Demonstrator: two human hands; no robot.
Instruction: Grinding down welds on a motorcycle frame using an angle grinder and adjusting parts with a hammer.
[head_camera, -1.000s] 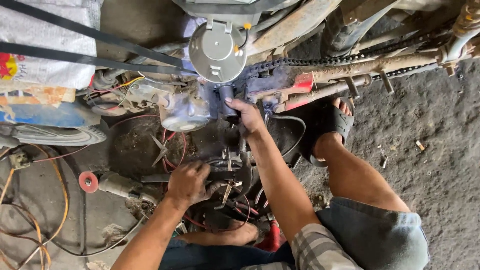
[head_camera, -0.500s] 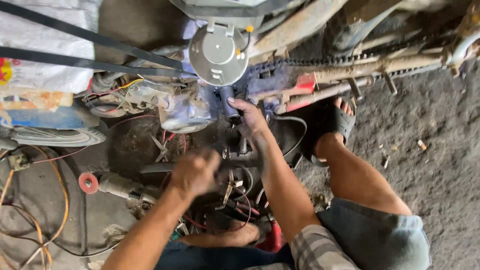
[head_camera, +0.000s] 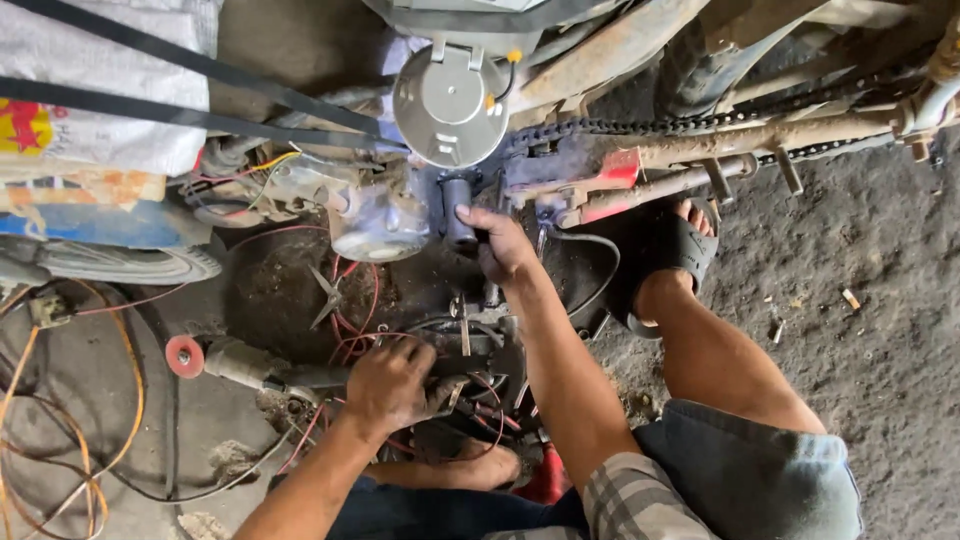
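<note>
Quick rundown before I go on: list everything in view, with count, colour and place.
Round metal cover: one, grey, top centre.
Dark cylinder: one, black, below the cover.
Drive chain: one, dark, upper right.
Belts: two, black, upper left.
Sack: one, white, top left.
Angle grinder: one, grey with red disc, left of centre.
Loose wires: several, orange and red, lower left.
Sandal: one, black, right of centre.
Right hand: fingers on the dark cylinder.
Left hand: resting on tools, lower centre.

Wires (head_camera: 350, 300) and chain (head_camera: 640, 125) seemingly crowd the engine (head_camera: 385, 215).
</note>
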